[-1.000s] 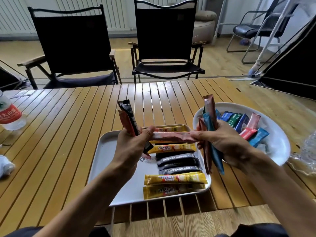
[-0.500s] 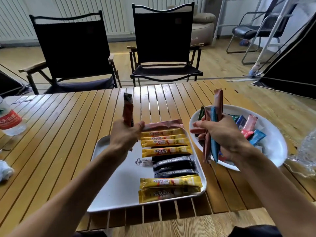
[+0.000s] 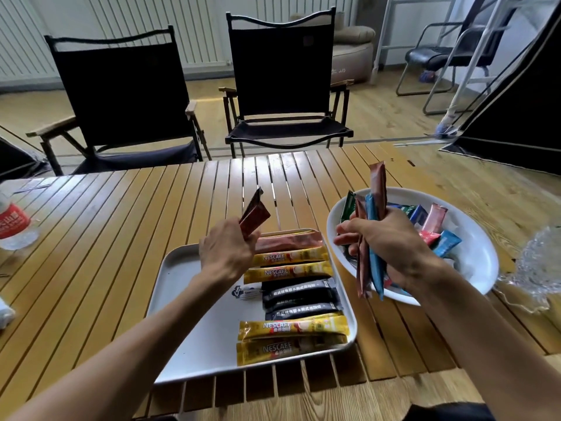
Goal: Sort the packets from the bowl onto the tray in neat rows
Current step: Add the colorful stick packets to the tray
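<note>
Packets already fill the right side of the tray (image 3: 182, 268) in a stacked column, a pinkish one (image 3: 288, 241) at the far end. The left hand (image 3: 226, 253) is closed around dark red packets (image 3: 253, 215) above the tray's far edge. The right hand (image 3: 385, 244) is fisted on an upright bundle of brown, blue and green packets (image 3: 368, 238) over the bowl (image 3: 473, 259). With so many sticks clamped at once, one could likely slide out of the bundle, or the left hand could nudge the laid column crooked while placing.
</note>
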The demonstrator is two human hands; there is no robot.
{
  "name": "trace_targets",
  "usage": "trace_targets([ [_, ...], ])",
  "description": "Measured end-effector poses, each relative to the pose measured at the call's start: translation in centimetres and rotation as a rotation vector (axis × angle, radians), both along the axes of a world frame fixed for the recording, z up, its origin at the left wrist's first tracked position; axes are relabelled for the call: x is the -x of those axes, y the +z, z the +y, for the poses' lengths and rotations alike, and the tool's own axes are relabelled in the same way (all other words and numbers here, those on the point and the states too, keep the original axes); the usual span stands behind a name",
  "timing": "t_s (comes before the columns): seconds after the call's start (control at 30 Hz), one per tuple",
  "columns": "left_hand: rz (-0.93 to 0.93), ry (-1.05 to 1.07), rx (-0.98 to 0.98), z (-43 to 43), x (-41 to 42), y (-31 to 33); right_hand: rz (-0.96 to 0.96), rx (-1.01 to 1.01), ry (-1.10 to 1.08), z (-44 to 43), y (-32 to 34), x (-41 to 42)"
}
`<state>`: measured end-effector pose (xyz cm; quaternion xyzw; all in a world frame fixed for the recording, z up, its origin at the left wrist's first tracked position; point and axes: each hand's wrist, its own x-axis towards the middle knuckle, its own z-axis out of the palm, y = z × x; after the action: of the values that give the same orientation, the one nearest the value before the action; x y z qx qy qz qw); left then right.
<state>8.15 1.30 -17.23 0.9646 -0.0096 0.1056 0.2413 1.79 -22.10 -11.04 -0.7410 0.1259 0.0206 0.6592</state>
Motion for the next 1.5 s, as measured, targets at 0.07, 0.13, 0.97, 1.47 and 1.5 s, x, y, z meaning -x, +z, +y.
trace_targets([
  [0.07, -0.028, -0.016, 0.001, 0.5, 0.2, 0.6, -0.010, 0.022, 0.017, 0.0, 0.1, 0.1],
  [0.13, -0.032, -0.110, 0.045, 0.6, 1.1, 1.7, -0.036, 0.058, 0.044, 0.1, 0.5, 0.3],
  [0.97, 0.549, -0.216, 0.966, 1.5, 6.3, 3.6, 0.133, -0.324, 0.053, 2.7, 0.0, 0.4],
  [1.47, 0.404, 0.004, 0.777, 1.7, 4.9, 3.4, 0.077, -0.054, -0.069, 1.6, -0.4, -0.3],
  [1.5, 0.420, 0.017, 0.762, 1.8, 4.8, 3.1, 0.080, -0.052, -0.085, 1.4, -0.5, -0.3],
])
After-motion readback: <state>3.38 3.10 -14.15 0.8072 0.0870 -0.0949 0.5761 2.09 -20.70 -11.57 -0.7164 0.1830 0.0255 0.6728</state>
